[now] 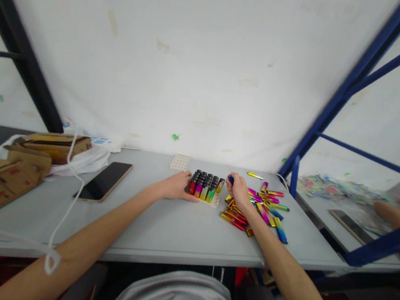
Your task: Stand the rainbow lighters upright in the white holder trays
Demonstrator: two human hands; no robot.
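A block of shiny coloured lighters with black tops [203, 186] stands upright in a white tray [215, 202] at the middle of the grey table. My left hand [180, 186] is at the tray's left side, thumb along the front corner and fingers against the lighters, holding the tray. Just right of the tray, my right hand [238, 190] is closed around a small item with a dark blue end [231, 179]; most of it is hidden by the fingers. Loose metallic lighters [263, 214] lie in a heap beside and under my right wrist.
A white tray with holes [180, 162] lies behind. One yellow lighter [255, 175] is near the wall. On the left are a phone [104, 181], a white cord and cardboard boxes [5, 181]. Blue frame bars [338, 103] rise right; beyond them another person's hand [391, 213] shows.
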